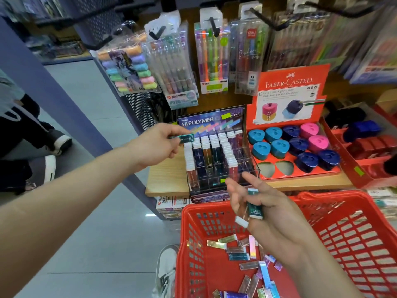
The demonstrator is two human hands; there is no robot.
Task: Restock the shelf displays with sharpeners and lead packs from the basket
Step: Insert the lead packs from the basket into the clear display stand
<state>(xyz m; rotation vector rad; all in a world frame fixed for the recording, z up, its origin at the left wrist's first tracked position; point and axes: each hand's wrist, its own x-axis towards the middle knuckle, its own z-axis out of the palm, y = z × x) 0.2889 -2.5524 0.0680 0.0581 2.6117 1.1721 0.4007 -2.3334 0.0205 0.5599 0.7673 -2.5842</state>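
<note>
Your left hand [158,145] pinched a teal lead pack [182,138] between thumb and fingers, holding it level just beside the upper left corner of the clear display rack [206,186]. The rack stood on the wooden shelf [163,179], and its rows were partly filled with white-capped packs.

Your right hand [272,214] hung above the near rim of the red basket [193,208], palm turned inward. It gripped a small bundle of lead packs [253,206] against the thumb, while the other fingers were spread and only loosely bent. On the basket floor below lay the loose lead packs [238,253], scattered at all angles.

To the right of the rack, touching it or nearly so, sat the red sharpener box [290,82]. It held blue, navy and pink sharpeners [296,145], with two open cut-outs in its front row. Pen packs [211,59] hung on hooks behind both displays.
</note>
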